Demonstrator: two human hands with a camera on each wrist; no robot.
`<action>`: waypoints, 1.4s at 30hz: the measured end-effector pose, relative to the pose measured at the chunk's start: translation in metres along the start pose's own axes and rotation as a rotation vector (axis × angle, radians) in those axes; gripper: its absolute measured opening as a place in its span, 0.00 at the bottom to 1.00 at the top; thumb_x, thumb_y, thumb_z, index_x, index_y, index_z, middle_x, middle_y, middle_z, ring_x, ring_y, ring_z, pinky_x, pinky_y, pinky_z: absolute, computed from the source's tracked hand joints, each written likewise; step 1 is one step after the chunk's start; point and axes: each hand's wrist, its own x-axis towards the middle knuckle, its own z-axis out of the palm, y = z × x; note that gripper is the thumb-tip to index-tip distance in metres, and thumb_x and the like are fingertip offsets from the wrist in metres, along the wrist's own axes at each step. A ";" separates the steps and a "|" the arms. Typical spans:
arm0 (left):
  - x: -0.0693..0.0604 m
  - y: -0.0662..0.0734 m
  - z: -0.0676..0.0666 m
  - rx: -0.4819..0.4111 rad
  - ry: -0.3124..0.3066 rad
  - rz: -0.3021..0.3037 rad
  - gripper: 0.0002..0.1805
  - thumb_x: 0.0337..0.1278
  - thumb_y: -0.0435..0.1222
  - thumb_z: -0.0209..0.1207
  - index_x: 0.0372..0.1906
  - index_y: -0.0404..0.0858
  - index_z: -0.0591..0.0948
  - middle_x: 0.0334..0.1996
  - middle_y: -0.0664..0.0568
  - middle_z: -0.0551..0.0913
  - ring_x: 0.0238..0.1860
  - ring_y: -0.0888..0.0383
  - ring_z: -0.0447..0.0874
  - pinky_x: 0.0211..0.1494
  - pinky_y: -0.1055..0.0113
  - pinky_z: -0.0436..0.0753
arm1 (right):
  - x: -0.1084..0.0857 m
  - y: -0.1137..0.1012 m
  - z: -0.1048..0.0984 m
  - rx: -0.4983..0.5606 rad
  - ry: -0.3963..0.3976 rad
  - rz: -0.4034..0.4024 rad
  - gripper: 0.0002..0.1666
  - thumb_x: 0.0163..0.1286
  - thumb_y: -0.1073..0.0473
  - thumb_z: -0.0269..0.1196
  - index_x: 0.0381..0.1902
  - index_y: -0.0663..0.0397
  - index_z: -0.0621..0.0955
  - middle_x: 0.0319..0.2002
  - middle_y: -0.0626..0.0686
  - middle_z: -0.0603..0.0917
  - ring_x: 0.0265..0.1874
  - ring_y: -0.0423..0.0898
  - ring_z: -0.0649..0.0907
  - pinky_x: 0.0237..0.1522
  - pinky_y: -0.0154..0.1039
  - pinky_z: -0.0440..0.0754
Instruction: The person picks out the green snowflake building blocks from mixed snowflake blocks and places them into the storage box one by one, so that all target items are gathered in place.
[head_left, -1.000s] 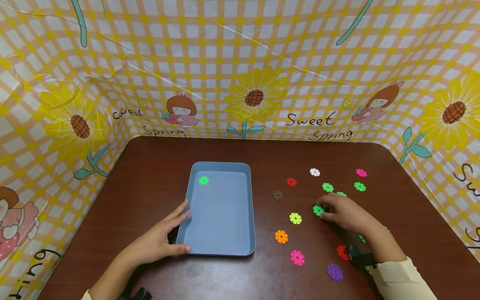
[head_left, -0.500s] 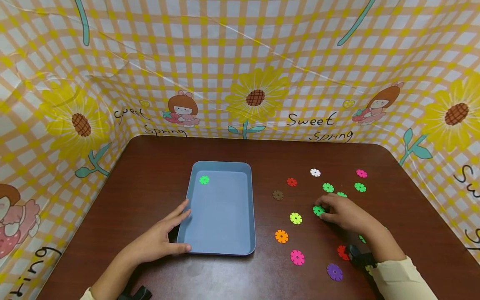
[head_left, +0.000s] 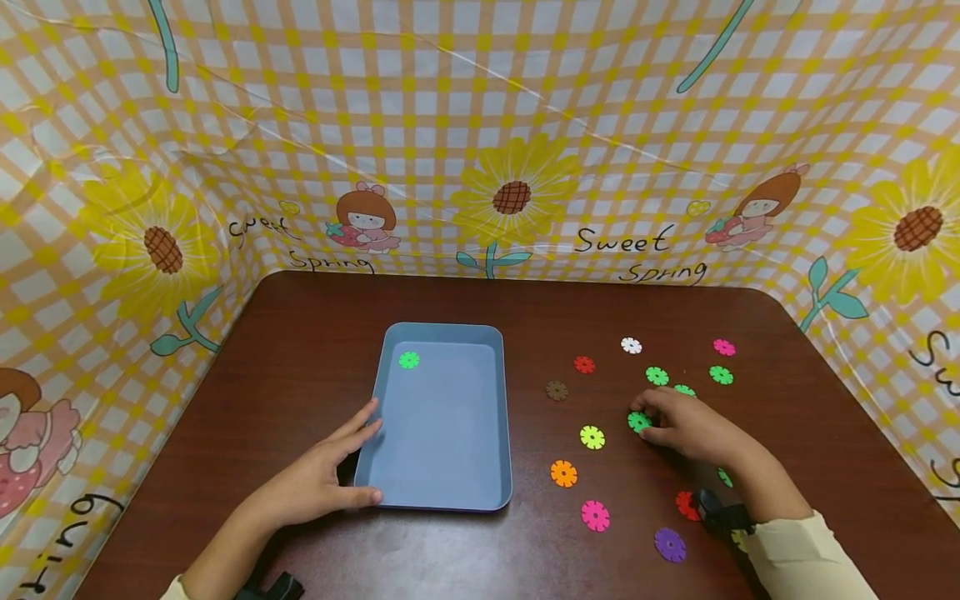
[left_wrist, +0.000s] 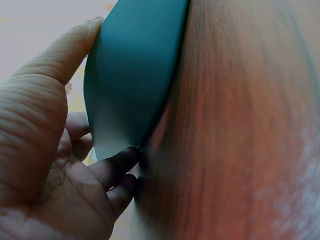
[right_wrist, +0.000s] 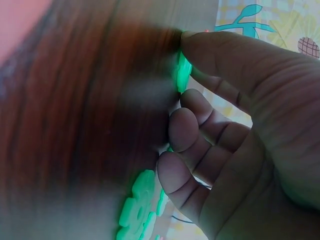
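Observation:
A green plastic notched building disc [head_left: 639,422] lies on the table, and my right hand [head_left: 686,425] pinches it at its edges between thumb and fingers. In the right wrist view the same green disc [right_wrist: 183,72] stands edge-on under the thumb [right_wrist: 215,50]. My left hand [head_left: 318,483] rests against the left side of a blue-grey tray [head_left: 507,433], its fingers spread and its thumb at the near left corner. The left wrist view has the tray's outer wall [left_wrist: 135,60] beside the thumb and fingertips. One bright green disc [head_left: 408,360] lies inside the tray, far left.
Several loose discs lie around my right hand, among them a yellow one [head_left: 592,437], an orange one [head_left: 564,473], a purple one [head_left: 670,545] and a brown one [head_left: 557,391]. A green disc [head_left: 657,376] lies just beyond the fingers. Checked cloth [head_left: 420,167] surrounds the table.

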 end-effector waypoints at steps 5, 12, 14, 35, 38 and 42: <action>0.000 0.000 0.000 0.002 -0.002 0.001 0.54 0.51 0.52 0.72 0.76 0.33 0.59 0.80 0.55 0.43 0.77 0.51 0.45 0.69 0.44 0.61 | 0.000 0.001 0.000 0.008 -0.013 0.012 0.14 0.61 0.64 0.72 0.42 0.54 0.79 0.37 0.48 0.75 0.33 0.42 0.72 0.33 0.38 0.73; 0.000 0.000 0.000 0.005 -0.002 -0.003 0.54 0.51 0.52 0.72 0.76 0.33 0.59 0.80 0.55 0.43 0.77 0.51 0.45 0.69 0.44 0.62 | 0.001 0.004 -0.001 0.022 -0.023 0.009 0.15 0.61 0.64 0.71 0.40 0.52 0.76 0.35 0.48 0.74 0.30 0.40 0.71 0.31 0.37 0.72; 0.000 0.001 0.000 0.002 -0.002 -0.005 0.54 0.51 0.52 0.72 0.76 0.33 0.59 0.80 0.55 0.44 0.77 0.51 0.45 0.69 0.44 0.61 | 0.001 0.004 -0.001 0.021 -0.021 -0.003 0.15 0.61 0.65 0.71 0.40 0.52 0.76 0.35 0.47 0.74 0.30 0.40 0.71 0.31 0.37 0.72; 0.000 0.001 -0.001 -0.004 -0.006 -0.011 0.54 0.51 0.53 0.72 0.76 0.34 0.59 0.80 0.56 0.44 0.77 0.52 0.45 0.71 0.51 0.62 | -0.001 -0.001 0.000 -0.025 -0.029 0.026 0.15 0.62 0.63 0.70 0.47 0.52 0.82 0.38 0.45 0.79 0.36 0.45 0.77 0.38 0.42 0.78; -0.001 0.001 -0.001 0.001 -0.006 -0.011 0.54 0.51 0.53 0.72 0.76 0.34 0.59 0.80 0.56 0.43 0.77 0.52 0.45 0.70 0.48 0.62 | -0.001 -0.001 0.000 -0.016 -0.029 0.035 0.15 0.61 0.63 0.71 0.47 0.53 0.83 0.38 0.45 0.79 0.36 0.45 0.77 0.37 0.42 0.77; 0.000 0.000 0.000 0.009 -0.003 -0.009 0.54 0.51 0.52 0.72 0.76 0.33 0.59 0.80 0.56 0.43 0.77 0.52 0.45 0.70 0.47 0.62 | -0.001 -0.001 0.000 -0.012 -0.029 0.045 0.15 0.61 0.63 0.70 0.47 0.54 0.83 0.37 0.46 0.79 0.35 0.44 0.76 0.37 0.41 0.77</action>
